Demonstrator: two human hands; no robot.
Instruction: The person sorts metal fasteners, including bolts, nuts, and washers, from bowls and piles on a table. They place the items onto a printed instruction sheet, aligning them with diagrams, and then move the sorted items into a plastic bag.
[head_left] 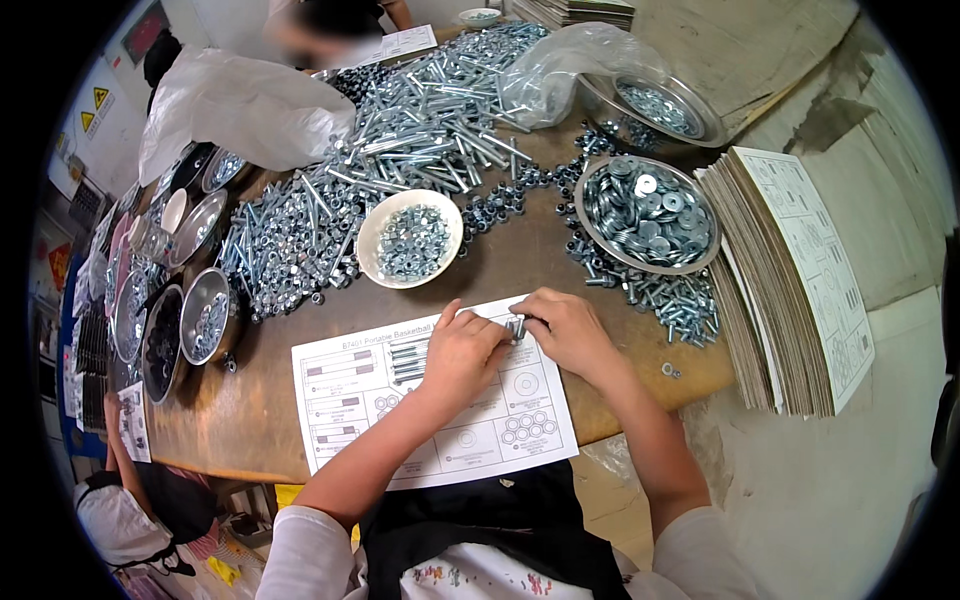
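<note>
A white printed sheet (335, 425) with outline drawings of hardware lies on the table in front of me. Over its upper right part my two hands come together around a few short metal bolts (517, 328). The fingers of my left hand (463, 352) are bent, their tips closed against these bolts. From the other side, my right hand (570, 332) pinches at the same bolts with thumb and fingers. Several long bolts (408, 361) lie in a row on the sheet, left of my left hand, which partly hides the sheet.
Beyond the sheet stands a white bowl of small nuts (411, 243). A large heap of bolts (440, 110) fills the far table. To the right are a metal bowl of washers (650, 215), loose short bolts (677, 305) and stacked sheets (765, 290). Metal bowls (207, 318) line the left; other people sit around.
</note>
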